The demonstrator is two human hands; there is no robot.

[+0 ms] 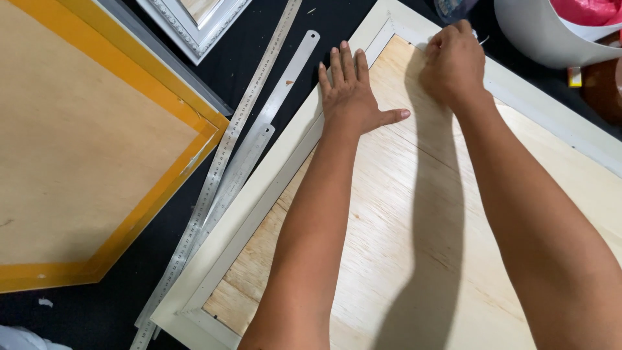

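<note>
A large cream picture frame (262,191) lies face down on a black surface, with a pale plywood backing board (414,220) set inside it. My left hand (350,91) lies flat, fingers spread, on the board and the frame's left rail near the far corner. My right hand (453,61) is curled with fingertips pinched at the frame's far rail, close to that corner. Whether it holds something small I cannot tell.
Two long steel rulers (249,139) lie side by side left of the frame. A yellow-edged frame with a wooden back (97,149) fills the left. An ornate white frame (194,26) lies at the top. A grey bucket with a red bag (557,32) stands top right.
</note>
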